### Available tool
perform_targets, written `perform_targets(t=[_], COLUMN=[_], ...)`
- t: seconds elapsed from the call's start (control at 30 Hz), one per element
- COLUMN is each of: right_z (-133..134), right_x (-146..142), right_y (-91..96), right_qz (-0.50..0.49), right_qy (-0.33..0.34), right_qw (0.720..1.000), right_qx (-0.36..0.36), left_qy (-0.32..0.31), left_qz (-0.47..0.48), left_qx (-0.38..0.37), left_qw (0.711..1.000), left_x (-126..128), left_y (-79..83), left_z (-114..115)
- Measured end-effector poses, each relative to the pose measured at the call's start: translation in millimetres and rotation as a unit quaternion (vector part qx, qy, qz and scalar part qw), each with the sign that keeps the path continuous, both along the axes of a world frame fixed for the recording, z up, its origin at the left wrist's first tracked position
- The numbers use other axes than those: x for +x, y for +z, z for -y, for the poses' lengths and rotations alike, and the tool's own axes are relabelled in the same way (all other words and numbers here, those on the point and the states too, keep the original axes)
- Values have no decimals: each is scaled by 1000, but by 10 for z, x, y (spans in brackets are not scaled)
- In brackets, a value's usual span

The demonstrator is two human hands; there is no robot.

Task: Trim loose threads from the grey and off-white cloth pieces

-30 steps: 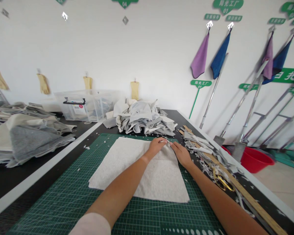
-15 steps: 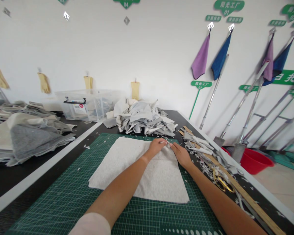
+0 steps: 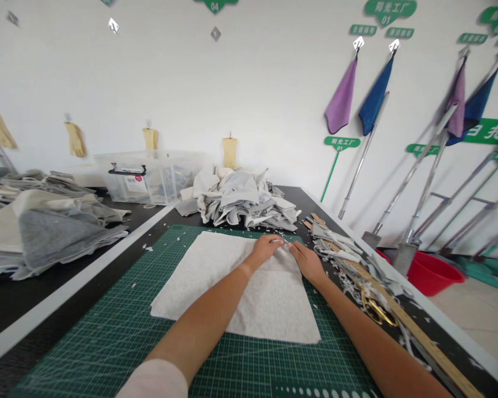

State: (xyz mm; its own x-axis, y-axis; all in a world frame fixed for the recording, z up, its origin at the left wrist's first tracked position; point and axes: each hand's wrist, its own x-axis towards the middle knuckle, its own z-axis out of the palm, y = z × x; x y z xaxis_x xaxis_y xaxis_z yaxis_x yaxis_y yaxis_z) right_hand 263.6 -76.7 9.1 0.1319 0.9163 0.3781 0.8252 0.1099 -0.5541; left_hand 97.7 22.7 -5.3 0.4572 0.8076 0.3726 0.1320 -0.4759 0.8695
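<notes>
A light grey piece of cloth (image 3: 191, 279) lies flat on the green cutting mat (image 3: 103, 326), apart from its far right edge, which is lifted. At that edge my left hand (image 3: 266, 249) is closed, with the cloth pinched between thumb and fingers. Just to its right, my right hand (image 3: 305, 260) grips the same edge, fingers closed. The bit of edge between the two hands is raised and slightly folded. Most of my fingertips are hidden behind the cloth and my hands.
Behind the mat rises a heap of grey cloth pieces (image 3: 240, 196). A clear plastic box (image 3: 149, 177) stands behind left, near stacked cloths (image 3: 53, 226). On the right lie a wooden ruler (image 3: 415, 326), gold-handled scissors (image 3: 377, 309) and scraps. A red basin (image 3: 434, 273) sits beyond the table edge.
</notes>
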Motion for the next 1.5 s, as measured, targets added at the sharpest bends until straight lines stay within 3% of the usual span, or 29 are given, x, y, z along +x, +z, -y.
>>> perform_targets(t=[0.7,1.03,1.5], right_z=[3,17,20], right_x=[3,-12,0], right_y=[-7,7,7], right_qz=[9,-10,4], right_qy=[-2,12,12], right_qw=[1000,1000,1000], right_qx=[3,7,16], left_qy=[20,8,0], left_qz=[5,46,43], left_qx=[-30,7,4], left_qw=[999,999,999], left_x=[-9,53,35], left_y=[92,-101,-85], left_z=[70,-92,-66])
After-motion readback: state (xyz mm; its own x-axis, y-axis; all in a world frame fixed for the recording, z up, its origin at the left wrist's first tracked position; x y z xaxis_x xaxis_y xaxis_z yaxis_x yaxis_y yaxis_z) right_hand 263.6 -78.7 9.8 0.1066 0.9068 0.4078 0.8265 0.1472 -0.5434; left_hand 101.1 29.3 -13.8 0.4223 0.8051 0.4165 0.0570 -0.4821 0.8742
